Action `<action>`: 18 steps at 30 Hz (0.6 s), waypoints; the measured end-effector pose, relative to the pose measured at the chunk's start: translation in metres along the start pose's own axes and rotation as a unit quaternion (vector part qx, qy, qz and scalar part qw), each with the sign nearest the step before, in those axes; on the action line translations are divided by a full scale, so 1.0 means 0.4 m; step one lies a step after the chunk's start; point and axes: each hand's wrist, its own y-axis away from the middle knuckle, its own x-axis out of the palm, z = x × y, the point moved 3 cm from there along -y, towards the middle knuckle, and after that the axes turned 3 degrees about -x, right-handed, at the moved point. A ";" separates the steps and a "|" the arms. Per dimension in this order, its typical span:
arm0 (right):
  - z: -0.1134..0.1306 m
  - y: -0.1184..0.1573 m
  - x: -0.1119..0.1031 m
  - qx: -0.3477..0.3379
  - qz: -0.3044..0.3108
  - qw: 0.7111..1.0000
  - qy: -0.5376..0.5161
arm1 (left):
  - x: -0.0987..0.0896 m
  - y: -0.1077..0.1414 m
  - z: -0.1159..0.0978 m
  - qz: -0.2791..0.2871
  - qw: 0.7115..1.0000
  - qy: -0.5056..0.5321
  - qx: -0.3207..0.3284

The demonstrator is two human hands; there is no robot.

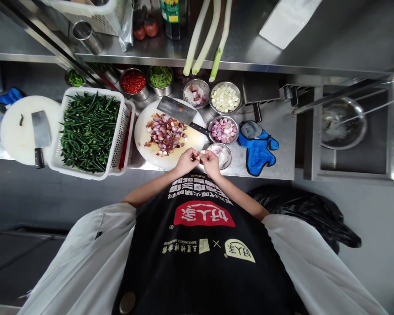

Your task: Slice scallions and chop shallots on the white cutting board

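Note:
My left hand [187,162] and my right hand [210,163] meet at the front edge of a round white cutting board [144,146]. Both are closed, fingertips pinched together around a small shallot [199,155], mostly hidden; dark reddish skin shows at the left fingers. A pile of shallots [166,133] with brown-purple skins lies on the board. Behind it rests a cleaver [177,110], its black handle pointing right. Just behind my right hand is a steel bowl [228,164] with pale pieces; another bowl holds peeled purple shallots [223,130].
A white basket of green chillies [89,131] stands left, beside a second board [13,131] with another cleaver [41,129]. Bowls of white cubes [225,98] and chopped red chillies [133,82] line the back. Blue gloves [258,153] lie right, before a sink [374,148]. Leeks [200,37] overhang the shelf.

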 end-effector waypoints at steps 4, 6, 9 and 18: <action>0.002 0.001 0.005 0.037 0.013 0.999 -0.034 | 0.004 -0.007 0.002 0.014 0.999 0.015 -0.024; -0.002 0.001 0.002 0.064 0.011 0.996 -0.059 | 0.007 -0.017 0.019 0.022 0.994 0.071 -0.074; -0.013 -0.006 -0.020 0.090 0.005 0.993 -0.080 | 0.005 -0.026 0.045 0.004 0.970 0.181 -0.162; 0.043 -0.151 -0.073 -0.067 -0.008 0.944 0.322 | -0.065 -0.001 0.031 0.040 0.909 0.365 -0.199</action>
